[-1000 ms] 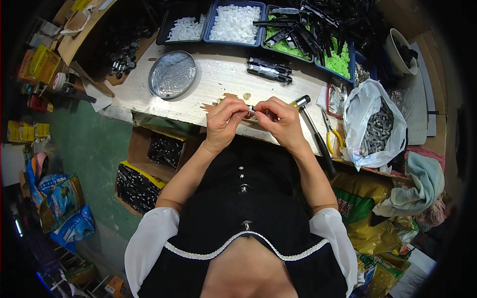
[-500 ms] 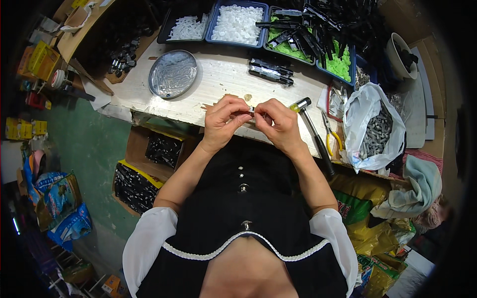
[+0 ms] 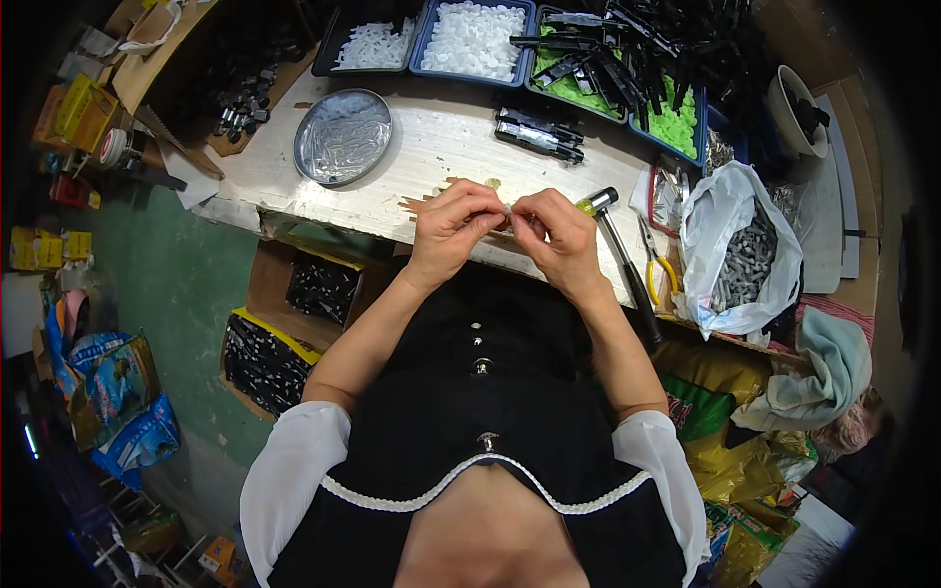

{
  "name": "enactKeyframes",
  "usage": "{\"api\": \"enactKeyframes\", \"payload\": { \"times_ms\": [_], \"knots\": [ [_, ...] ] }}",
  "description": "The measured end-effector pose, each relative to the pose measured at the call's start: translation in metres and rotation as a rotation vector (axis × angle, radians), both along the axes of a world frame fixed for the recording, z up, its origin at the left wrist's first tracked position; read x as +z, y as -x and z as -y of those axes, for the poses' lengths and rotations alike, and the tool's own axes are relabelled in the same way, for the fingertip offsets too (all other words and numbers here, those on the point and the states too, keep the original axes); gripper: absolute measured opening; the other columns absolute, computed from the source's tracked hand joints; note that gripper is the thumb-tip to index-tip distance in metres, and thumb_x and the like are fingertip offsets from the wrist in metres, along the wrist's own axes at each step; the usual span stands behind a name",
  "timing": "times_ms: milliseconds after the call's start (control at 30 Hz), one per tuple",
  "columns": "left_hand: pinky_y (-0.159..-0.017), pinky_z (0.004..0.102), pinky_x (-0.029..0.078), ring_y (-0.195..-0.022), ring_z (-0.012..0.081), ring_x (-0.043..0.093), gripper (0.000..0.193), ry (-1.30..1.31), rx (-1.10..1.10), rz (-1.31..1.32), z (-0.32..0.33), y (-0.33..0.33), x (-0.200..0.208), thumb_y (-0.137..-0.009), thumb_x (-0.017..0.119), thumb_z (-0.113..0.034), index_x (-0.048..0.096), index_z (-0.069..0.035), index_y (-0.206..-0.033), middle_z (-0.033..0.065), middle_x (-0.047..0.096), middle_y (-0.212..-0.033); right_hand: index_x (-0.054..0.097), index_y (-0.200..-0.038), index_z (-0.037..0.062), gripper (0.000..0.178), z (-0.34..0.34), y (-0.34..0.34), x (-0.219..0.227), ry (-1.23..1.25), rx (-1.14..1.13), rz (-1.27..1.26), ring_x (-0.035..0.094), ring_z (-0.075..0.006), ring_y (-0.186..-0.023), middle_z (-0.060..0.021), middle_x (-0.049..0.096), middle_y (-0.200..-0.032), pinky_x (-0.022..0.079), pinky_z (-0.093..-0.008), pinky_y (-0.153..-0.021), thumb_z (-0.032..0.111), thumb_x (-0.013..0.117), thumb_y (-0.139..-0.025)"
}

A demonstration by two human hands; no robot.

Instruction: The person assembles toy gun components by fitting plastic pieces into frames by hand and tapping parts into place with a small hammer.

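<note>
White bit (image 3: 508, 209), finger-pinched by left hand (image 3: 451, 233) and right hand (image 3: 561, 237) over tabletop's front edge (image 3: 353, 218), looks mid-job, what's left unclear.

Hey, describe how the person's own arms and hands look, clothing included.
The left hand and right hand are ungloved, with no rings, bracelets or watch visible. The forearms are bare too. Plain white, loose sleeves cover the upper arms, ending near the elbows.
</note>
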State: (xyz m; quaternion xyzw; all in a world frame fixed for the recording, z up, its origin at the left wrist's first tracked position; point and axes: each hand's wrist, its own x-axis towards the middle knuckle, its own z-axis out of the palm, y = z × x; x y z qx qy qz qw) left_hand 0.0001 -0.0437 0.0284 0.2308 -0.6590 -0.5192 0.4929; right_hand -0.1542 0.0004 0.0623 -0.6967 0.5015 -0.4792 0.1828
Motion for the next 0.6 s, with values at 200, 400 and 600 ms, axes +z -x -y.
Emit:
{"api": "enactKeyframes", "payload": {
  "times_ms": [200,400,600],
  "knots": [
    [-0.066,0.0225,0.048,-0.077,0.0122,0.056,0.009,-0.147,-0.005,-0.086,-0.003,0.002,0.0,-0.077,0.06,0.006,0.06,0.003,-0.086,0.0065,0.056,-0.087,0.059,-0.081,0.0002,0.01,-0.003,0.002,0.002,-0.097,0.004,0.053,0.047,-0.0086,-0.051,-0.0048,0.055,-0.071,0.037,-0.0216,-0.045,-0.003,0.063,-0.072],
    [-0.065,0.0222,0.047,-0.075,0.0112,0.056,0.008,-0.22,-0.02,-0.142,-0.004,0.004,0.0,-0.078,0.059,0.006,0.059,0.003,-0.085,0.0058,0.055,-0.087,0.059,-0.081,0.0004,0.009,-0.002,0.003,-0.002,-0.092,0.008,0.046,0.047,-0.0083,-0.051,-0.0045,0.054,-0.07,0.037,-0.0216,-0.045,-0.002,0.062,-0.073],
    [-0.069,0.0236,0.046,-0.079,0.014,0.056,0.009,0.065,0.109,0.144,0.014,-0.013,0.004,-0.076,0.061,0.006,0.061,0.002,-0.084,0.0066,0.056,-0.086,0.057,-0.078,0.0023,0.01,0.004,0.013,-0.007,-0.094,0.012,-0.139,0.054,-0.0205,-0.055,-0.0078,0.054,-0.07,0.042,-0.0296,-0.048,0.001,0.062,-0.071]
  ]
}}
